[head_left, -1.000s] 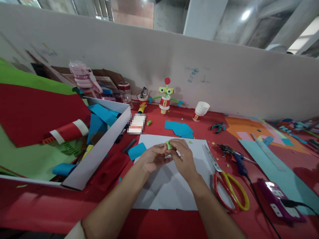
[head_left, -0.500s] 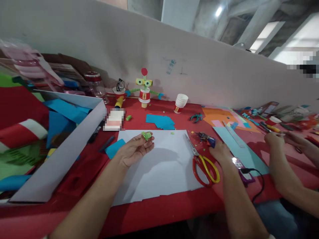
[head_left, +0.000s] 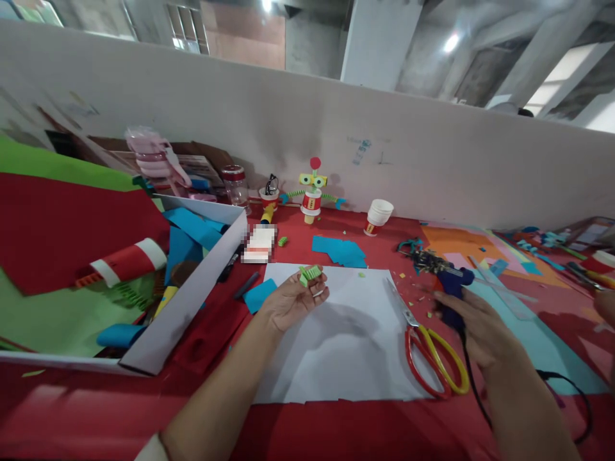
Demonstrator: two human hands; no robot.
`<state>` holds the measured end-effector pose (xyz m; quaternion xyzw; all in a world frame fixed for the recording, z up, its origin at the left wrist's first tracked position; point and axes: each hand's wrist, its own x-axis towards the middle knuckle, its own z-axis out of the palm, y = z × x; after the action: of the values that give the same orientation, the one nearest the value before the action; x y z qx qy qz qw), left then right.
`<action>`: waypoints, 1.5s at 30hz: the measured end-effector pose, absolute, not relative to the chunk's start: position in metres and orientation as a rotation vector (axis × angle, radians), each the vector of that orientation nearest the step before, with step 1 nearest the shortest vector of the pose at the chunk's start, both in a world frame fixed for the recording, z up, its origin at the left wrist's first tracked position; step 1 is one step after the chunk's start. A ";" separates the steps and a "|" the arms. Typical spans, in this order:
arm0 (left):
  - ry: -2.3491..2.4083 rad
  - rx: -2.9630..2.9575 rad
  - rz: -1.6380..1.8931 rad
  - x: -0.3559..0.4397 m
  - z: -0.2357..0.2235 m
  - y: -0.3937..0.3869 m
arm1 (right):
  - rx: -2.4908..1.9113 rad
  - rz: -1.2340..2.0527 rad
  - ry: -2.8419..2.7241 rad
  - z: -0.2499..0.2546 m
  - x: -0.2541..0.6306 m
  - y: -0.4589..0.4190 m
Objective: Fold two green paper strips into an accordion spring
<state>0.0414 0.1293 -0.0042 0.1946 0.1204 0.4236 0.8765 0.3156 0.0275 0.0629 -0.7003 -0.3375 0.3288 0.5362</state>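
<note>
My left hand (head_left: 300,298) pinches a small green accordion-folded paper strip (head_left: 311,275) above a white sheet (head_left: 331,358). At the right, my right hand (head_left: 475,323) is closed around the handle of a blue hot glue gun (head_left: 454,280). Its clogged, dirty front end points left and away from me, and a black cord hangs from the grip. Between my hands, big scissors (head_left: 410,320) with one red and one yellow handle lie partly on the sheet. Blue paper pieces (head_left: 339,250) rest just beyond it.
A paper-cup robot figure (head_left: 312,202) and stacked paper cups (head_left: 378,216) stand by the partition. At the left, a white box (head_left: 202,288) holds coloured paper and parts. A ruler (head_left: 504,288) lies on pale blue paper at the right. Part of another person's hand (head_left: 606,304) shows at the right edge.
My right hand has lifted the glue gun off the table and brought it up. The view has turned left. My left hand still holds the green folded strip.
</note>
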 end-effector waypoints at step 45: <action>0.351 0.569 0.998 0.044 -0.003 0.126 | -1.468 -0.174 -1.787 0.028 0.190 -0.007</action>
<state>0.0437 0.1263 -0.0025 0.2676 0.1649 0.4694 0.8251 0.1899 -0.0069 0.0277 -0.5802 -0.7062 -0.0689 0.3999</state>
